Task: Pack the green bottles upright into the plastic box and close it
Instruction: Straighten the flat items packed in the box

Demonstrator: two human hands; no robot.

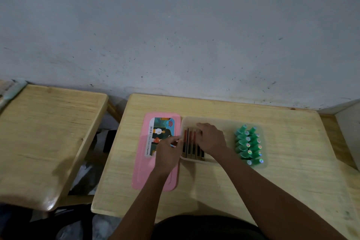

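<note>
Beside box (224, 122) rim, pink lid (140, 171).

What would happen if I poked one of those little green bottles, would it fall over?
Probably yes. The green bottles look tall and narrow, so a lone one would likely tip easily. Being round, it might roll afterwards. Here they stand packed tightly together against the right-hand wall of the plastic box, so neighbours would likely hold it up.

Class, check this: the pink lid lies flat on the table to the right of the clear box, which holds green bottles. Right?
Not quite. The head view shows the pink lid flat on the table to the left of the clear box; the green bottles are inside.
</note>
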